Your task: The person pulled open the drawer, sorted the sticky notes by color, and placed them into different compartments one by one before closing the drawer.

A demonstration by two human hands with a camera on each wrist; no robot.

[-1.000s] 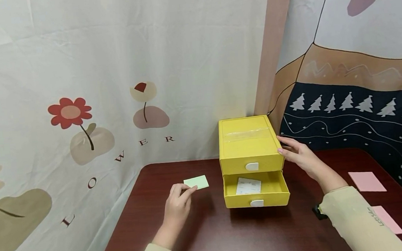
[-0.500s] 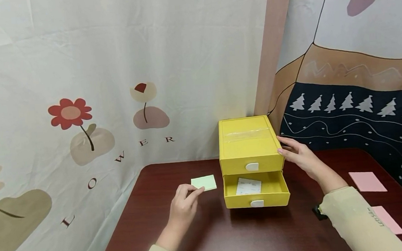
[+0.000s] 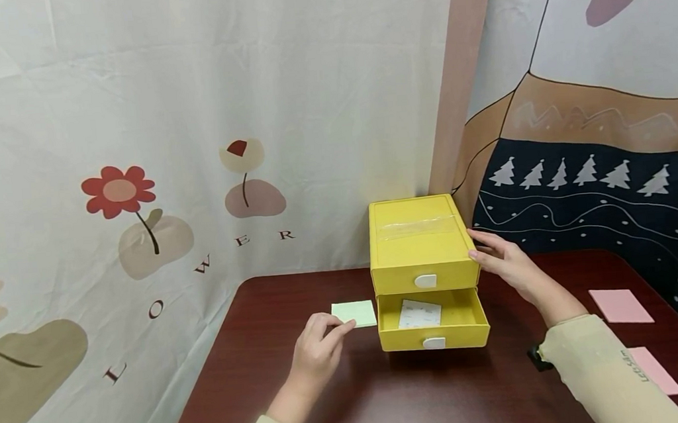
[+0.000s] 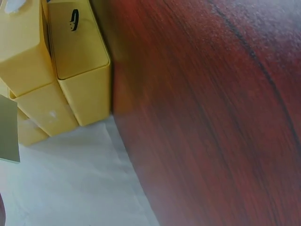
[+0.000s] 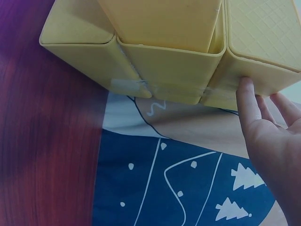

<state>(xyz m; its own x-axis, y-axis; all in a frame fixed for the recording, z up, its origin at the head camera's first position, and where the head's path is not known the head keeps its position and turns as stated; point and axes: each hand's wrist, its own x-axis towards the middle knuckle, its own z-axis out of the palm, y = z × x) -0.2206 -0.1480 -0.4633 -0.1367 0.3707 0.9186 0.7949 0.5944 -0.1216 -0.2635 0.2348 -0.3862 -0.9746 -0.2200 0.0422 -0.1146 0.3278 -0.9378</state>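
My left hand pinches a light green sticky note by its near edge, thumb on top. The note is held flat just left of the yellow drawer box; in the left wrist view a strip of the note shows at the left border. A drawer below the top one is pulled out, with a white patterned paper square lying inside. My right hand rests its fingertips on the upper right side of the box, also seen in the right wrist view with fingers against the side wall.
Two pink sticky note squares lie on the right of the dark red table, one partly behind my right sleeve. Clear tape runs across the box top. A printed curtain hangs right behind the table.
My left hand has moved right with the green note, bringing it close to the open drawer's left side. The right hand and the box have stayed where they were.
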